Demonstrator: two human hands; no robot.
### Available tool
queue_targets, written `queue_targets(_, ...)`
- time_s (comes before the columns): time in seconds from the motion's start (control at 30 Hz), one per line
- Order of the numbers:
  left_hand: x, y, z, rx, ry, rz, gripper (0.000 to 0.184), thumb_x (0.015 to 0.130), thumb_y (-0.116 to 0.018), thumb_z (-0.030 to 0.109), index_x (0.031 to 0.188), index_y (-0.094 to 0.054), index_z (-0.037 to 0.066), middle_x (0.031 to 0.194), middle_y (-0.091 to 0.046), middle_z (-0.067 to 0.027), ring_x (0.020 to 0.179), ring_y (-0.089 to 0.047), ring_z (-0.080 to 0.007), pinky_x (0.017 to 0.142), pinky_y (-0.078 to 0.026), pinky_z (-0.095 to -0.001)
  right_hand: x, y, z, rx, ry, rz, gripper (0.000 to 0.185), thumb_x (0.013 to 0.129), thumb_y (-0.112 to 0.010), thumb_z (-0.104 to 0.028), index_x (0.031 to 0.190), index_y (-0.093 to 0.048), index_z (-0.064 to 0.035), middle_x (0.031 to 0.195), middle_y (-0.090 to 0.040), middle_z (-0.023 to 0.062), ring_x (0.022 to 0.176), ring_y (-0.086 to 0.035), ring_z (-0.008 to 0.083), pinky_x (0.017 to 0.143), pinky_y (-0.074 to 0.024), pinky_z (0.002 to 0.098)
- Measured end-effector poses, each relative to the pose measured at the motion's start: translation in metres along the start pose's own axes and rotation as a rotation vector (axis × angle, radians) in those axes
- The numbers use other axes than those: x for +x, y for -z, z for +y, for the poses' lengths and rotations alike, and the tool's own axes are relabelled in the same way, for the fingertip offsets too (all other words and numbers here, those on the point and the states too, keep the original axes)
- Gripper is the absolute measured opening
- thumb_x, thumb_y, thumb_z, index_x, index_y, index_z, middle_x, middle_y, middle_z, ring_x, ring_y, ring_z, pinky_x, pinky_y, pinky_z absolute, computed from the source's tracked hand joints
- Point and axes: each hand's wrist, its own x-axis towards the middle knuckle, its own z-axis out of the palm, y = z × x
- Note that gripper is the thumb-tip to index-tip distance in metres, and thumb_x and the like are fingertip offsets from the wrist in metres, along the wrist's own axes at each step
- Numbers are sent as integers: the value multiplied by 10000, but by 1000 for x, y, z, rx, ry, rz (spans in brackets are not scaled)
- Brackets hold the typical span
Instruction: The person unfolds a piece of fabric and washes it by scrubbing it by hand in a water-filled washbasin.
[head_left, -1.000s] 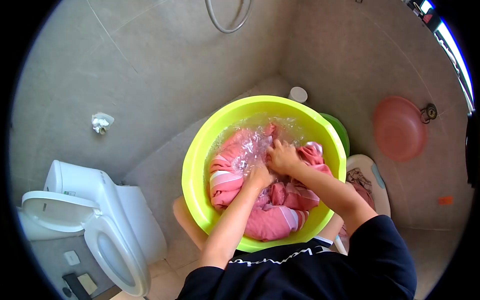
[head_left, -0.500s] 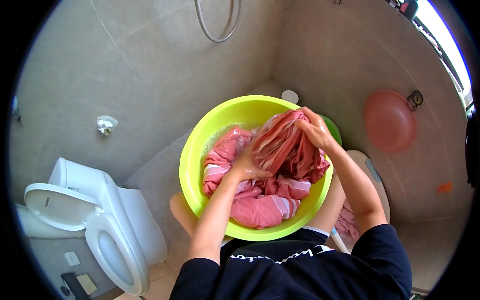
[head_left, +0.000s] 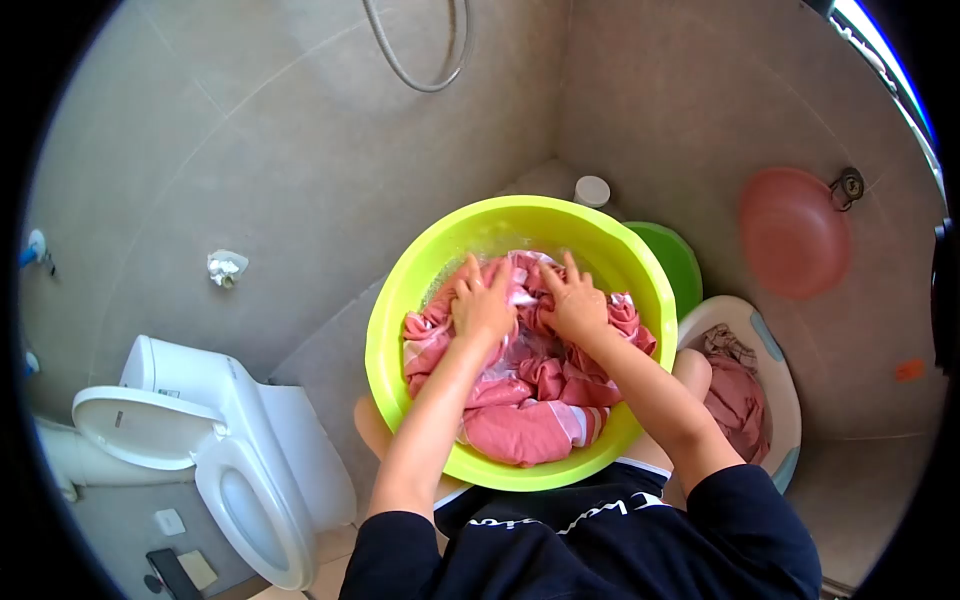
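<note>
A large yellow-green basin (head_left: 386, 340) holds wet pink fabric (head_left: 525, 432) with white stripes, bunched up in some water. My left hand (head_left: 483, 308) lies on the fabric left of the middle, its fingers spread and pointing toward the far rim. On the right, my right hand (head_left: 576, 305) rests on the same fabric, fingers apart as well. Neither hand grips the cloth. Folds of fabric and water fill the gap between the hands.
Right of the basin stand a green basin (head_left: 672, 262) and a white tub (head_left: 785, 400) with more cloth (head_left: 738, 405) inside. A white toilet (head_left: 255, 500) with a raised lid is at left. A pink basin (head_left: 795, 235) hangs on the right wall; a shower hose (head_left: 425, 85) hangs above.
My right hand has let go of the raised bunch of fabric, which is now down in the basin. Both hands have opened and lie side by side on it.
</note>
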Motion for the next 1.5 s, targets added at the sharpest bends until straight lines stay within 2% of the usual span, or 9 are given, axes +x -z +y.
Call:
queue_targets(0.3,13,-49,7,248,-156,-31,699,733,-648,211,1364,-394,46,1387,-375,-220,1148,-455,-377,933,-396,-447,53,-80,14,-103,73,-132,662,750,-632,-275,1369,-417,-181,1388,-380,256,1131,-502,438,951,-429,457)
queue_targets(0.5,61,-85,-43,-672,-60,-70,489,710,-640,90,1182,-542,8,1110,-605,-175,1022,-587,-297,863,-475,-361,61,-80,34,1474,-296,-11,331,790,-595,-168,1080,-651,-18,1111,-628,141,1018,-585,249,924,-443,329)
queue_targets(0.57,28,-55,-17,-1212,-95,-112,483,683,-660,76,1147,-543,14,1122,-594,-155,1053,-568,-268,911,-443,-330,67,-73,39,1508,-233,17,377,839,-582,-215,1128,-608,27,1111,-630,106,970,-591,210,885,-461,304)
queue_targets(0.63,-10,-12,20,-769,-72,-17,489,691,-770,174,1109,-547,54,1205,-498,-210,1136,-486,-328,970,-393,-373,59,-42,32,1834,-483,-272,410,885,-570,-284,1168,-571,13,1089,-632,100,989,-586,199,882,-467,298)
queue_targets(0.77,-35,-6,43,-600,-282,361,437,706,-784,294,1007,-568,62,1108,-490,-204,1044,-493,-392,938,-405,-431,46,-9,12,2104,-185,-643,382,944,-507,-343,1147,-568,-25,1039,-625,75,976,-589,158,882,-478,286)
queue_targets(0.93,-35,7,48,-568,-275,455,251,753,-710,261,849,-595,60,951,-528,-165,832,-561,-388,711,-467,-462,51,-66,21,1673,267,-214,360,945,-519,-309,1115,-616,-7,1053,-635,59,929,-595,141,803,-499,281)
queue_targets(1.17,41,-17,-45,-977,134,130,298,854,-626,274,941,-567,-5,1011,-623,-151,892,-612,-249,780,-480,-355,-1,14,24,885,-102,-140,519,861,-520,-483,1026,-661,-11,958,-663,183,914,-623,270,850,-458,348)
queue_targets(1.33,-14,-13,-34,-442,-38,-182,878,771,-648,534,1359,-333,-37,1347,-376,-296,1191,-456,-350,1000,-372,-407,29,38,53,927,-391,52,497,822,-587,-490,1045,-662,-53,932,-661,172,882,-635,308,829,-473,374)
queue_targets(1.5,-38,-24,13,-79,-2,-270,1123,621,-690,640,1415,-257,-26,1468,-145,-314,1310,-268,-435,1088,-252,-455,2,4,-20,129,5,95,646,718,-695,-410,1297,-476,-226,1377,-372,183,1151,-458,399,894,-462,501)
